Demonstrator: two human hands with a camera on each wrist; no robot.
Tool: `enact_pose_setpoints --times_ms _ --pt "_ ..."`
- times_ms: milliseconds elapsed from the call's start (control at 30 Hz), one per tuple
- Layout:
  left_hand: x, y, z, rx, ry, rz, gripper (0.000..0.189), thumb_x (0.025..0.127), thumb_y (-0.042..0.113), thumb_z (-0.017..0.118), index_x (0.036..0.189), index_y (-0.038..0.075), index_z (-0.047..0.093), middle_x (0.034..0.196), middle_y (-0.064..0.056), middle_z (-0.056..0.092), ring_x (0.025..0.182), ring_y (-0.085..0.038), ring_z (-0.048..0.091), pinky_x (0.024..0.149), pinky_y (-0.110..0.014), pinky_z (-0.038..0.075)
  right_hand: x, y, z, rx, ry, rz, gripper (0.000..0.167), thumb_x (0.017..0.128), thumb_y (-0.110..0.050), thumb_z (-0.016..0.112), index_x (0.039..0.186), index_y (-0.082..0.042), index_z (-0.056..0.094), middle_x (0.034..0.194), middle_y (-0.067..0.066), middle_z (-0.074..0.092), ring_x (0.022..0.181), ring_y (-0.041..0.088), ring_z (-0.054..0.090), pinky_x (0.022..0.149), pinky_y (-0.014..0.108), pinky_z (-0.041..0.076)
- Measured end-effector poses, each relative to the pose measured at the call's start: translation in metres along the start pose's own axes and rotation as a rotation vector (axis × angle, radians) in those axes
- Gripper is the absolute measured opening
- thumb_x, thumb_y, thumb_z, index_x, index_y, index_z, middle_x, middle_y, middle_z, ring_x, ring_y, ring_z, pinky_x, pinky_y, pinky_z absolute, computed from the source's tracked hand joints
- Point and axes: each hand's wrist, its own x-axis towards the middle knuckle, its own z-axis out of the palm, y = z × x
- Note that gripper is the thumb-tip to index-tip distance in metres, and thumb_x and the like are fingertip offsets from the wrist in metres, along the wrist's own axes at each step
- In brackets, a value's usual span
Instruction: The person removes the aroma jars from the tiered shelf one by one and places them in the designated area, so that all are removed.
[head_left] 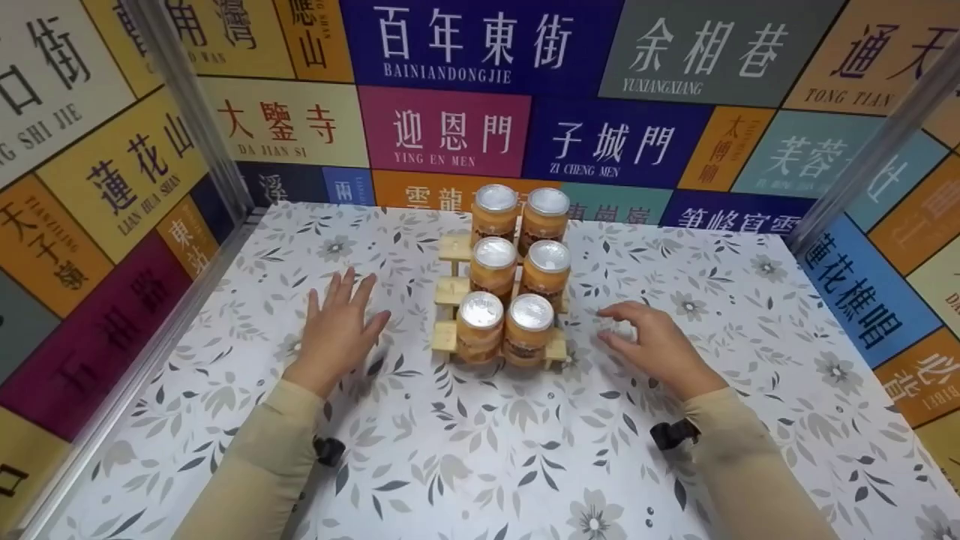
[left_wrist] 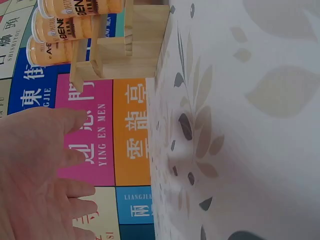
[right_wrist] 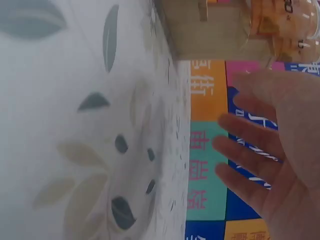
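Note:
A small stepped wooden rack (head_left: 445,337) stands mid-table, bearing several orange cans with silver lids, two on each of its three steps. At the front step are a left can (head_left: 480,330) and a right can (head_left: 529,334). My left hand (head_left: 339,330) is held to the left of the rack, fingers spread, holding nothing. To the right of the rack is my right hand (head_left: 660,346), its fingers loosely bent and nothing in them. In the left wrist view the rack's side (left_wrist: 145,42) shows beyond the left hand (left_wrist: 35,170); the right wrist view shows the right hand (right_wrist: 280,145) below the cans.
White leaf-patterned cloth (head_left: 465,480) covers the table. Behind it rises a wall (head_left: 450,127) of coloured panels with printed characters, and similar panels flank both sides. Metal-like posts (head_left: 187,105) stand at the corners. A dark band (head_left: 328,451) sits on the left sleeve.

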Motion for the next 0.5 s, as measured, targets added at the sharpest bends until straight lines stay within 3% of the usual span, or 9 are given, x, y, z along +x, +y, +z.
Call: enact_pose_setpoints --times_ms 233,500 --pt "-0.003 0.005 0.003 -0.026 0.060 0.059 0.063 0.102 0.037 0.062 0.156 0.011 0.043 0.166 -0.021 0.032 0.157 -0.042 0.021 0.125 -0.069 0.009 0.003 -0.019 0.016 0.158 -0.057 -0.126 0.035 0.090 -0.017 0.080 0.123 -0.009 0.072 0.128 0.008 0.071 0.112 0.035 0.068 0.094 0.056 0.057" --pt "-0.002 0.010 0.003 -0.080 0.106 0.094 0.058 0.100 0.033 0.065 0.151 0.010 0.049 0.155 -0.020 0.047 0.152 -0.044 0.030 0.125 -0.069 0.012 0.009 -0.028 0.031 0.184 -0.119 -0.163 0.040 0.087 -0.022 0.083 0.123 -0.008 0.072 0.126 0.010 0.070 0.113 0.034 0.068 0.093 0.050 0.059"
